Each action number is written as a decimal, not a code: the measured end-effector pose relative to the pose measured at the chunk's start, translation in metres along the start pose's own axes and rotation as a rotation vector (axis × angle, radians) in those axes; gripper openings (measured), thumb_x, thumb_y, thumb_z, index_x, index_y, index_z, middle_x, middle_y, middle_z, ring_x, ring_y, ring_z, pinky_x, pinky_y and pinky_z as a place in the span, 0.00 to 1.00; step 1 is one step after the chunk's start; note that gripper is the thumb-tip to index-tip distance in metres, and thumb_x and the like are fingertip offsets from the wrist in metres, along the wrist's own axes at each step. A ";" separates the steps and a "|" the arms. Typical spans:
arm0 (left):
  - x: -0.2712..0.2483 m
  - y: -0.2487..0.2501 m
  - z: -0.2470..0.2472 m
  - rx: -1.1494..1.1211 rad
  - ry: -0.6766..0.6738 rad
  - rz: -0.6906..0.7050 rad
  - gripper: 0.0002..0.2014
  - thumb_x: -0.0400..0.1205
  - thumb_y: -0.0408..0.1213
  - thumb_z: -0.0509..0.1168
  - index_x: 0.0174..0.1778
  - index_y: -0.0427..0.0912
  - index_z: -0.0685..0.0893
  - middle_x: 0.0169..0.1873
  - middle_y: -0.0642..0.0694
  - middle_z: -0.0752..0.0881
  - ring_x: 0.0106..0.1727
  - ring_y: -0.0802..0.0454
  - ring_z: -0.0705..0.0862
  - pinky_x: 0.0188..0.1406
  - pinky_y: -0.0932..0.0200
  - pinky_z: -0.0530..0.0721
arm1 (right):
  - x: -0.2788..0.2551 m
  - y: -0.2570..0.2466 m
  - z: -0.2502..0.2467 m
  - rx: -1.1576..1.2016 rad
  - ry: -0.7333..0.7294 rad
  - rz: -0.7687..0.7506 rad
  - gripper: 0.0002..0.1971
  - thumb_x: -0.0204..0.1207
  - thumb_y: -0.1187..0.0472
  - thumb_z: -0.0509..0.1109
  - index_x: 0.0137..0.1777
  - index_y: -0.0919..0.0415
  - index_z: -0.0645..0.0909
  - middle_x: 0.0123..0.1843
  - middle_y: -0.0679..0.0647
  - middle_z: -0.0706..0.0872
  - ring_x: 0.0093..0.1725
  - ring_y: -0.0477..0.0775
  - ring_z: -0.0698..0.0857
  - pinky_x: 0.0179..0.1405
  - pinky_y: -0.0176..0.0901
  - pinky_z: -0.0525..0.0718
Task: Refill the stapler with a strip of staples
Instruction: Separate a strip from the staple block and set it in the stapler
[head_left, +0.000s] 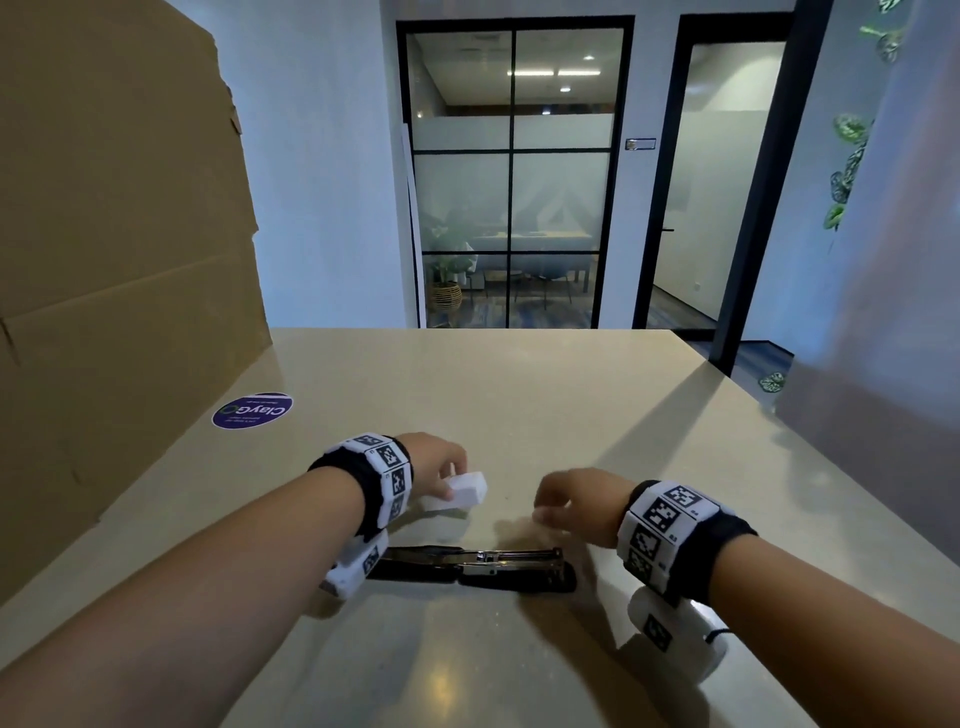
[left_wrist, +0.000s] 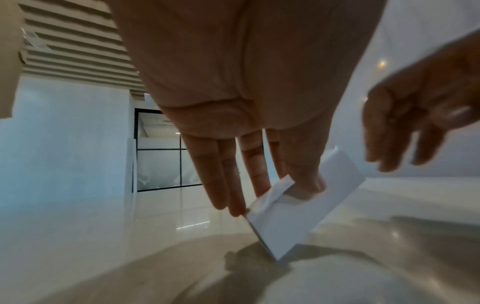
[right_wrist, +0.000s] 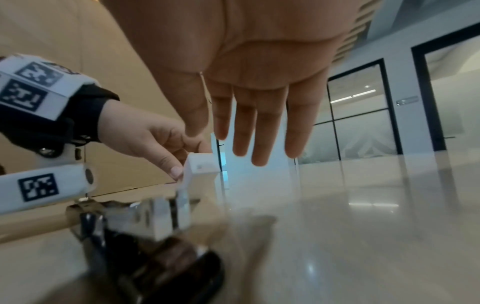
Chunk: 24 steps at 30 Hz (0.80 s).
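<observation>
**Staple box in the left hand, stapler lying open on the table**

The left hand (head_left: 435, 464) pinches a small white staple box (head_left: 466, 488) between thumb and fingertips, holding it tilted. In the left wrist view one lower corner of the box (left_wrist: 298, 209) is down at the beige table (head_left: 519, 395) and an end flap stands open beside the thumb; what is inside the box cannot be seen in any view. From the right wrist view the thumb nail lies against the box's (right_wrist: 201, 166) near face.

The right hand (head_left: 571, 506) hovers above the table just right of the box, fingers loosely extended and spread, holding nothing; they hang straight down in the right wrist view (right_wrist: 259, 115).

The stapler (head_left: 475, 566) lies on the table nearer the person than both hands, between the two wrists. It is folded out flat, its long axis running left to right across the head view: the black top arm stretches toward the left wrist, and the metal staple channel over the black base points right. Whether the channel holds any staples is not clear. In the right wrist view the stapler's (right_wrist: 145, 230) metal end is close and blurred.

A large cardboard sheet (head_left: 114, 260) stands at the table's left edge, with a round purple sticker (head_left: 253, 410) on the tabletop beside it.
</observation>
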<state>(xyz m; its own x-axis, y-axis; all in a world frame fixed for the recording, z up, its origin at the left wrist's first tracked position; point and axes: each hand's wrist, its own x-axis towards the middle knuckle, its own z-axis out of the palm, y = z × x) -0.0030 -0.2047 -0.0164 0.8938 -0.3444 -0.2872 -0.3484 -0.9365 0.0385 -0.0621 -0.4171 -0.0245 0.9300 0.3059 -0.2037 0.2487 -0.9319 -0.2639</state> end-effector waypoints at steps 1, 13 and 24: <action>0.001 0.004 0.001 -0.041 0.007 0.029 0.18 0.81 0.42 0.67 0.66 0.47 0.78 0.65 0.50 0.84 0.63 0.47 0.82 0.60 0.51 0.77 | 0.003 -0.001 -0.003 0.030 0.054 -0.017 0.16 0.79 0.49 0.64 0.63 0.54 0.79 0.63 0.51 0.86 0.60 0.54 0.84 0.61 0.44 0.79; -0.005 0.021 0.009 -0.312 -0.019 0.160 0.19 0.82 0.38 0.65 0.69 0.46 0.75 0.68 0.52 0.83 0.66 0.49 0.83 0.68 0.48 0.80 | 0.028 -0.014 -0.010 0.023 0.186 -0.224 0.13 0.67 0.60 0.78 0.51 0.54 0.82 0.51 0.49 0.85 0.57 0.54 0.84 0.47 0.39 0.74; -0.003 0.024 0.009 -0.338 -0.013 0.140 0.20 0.75 0.43 0.73 0.63 0.49 0.80 0.63 0.49 0.85 0.63 0.47 0.83 0.69 0.45 0.78 | 0.028 -0.019 -0.010 -0.014 0.226 -0.250 0.12 0.71 0.56 0.75 0.53 0.55 0.81 0.52 0.51 0.87 0.55 0.55 0.84 0.50 0.42 0.79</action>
<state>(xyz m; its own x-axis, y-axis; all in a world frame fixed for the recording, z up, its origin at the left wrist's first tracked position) -0.0168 -0.2252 -0.0235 0.8396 -0.4722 -0.2686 -0.3525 -0.8497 0.3921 -0.0380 -0.3922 -0.0161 0.8758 0.4758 0.0807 0.4790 -0.8367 -0.2655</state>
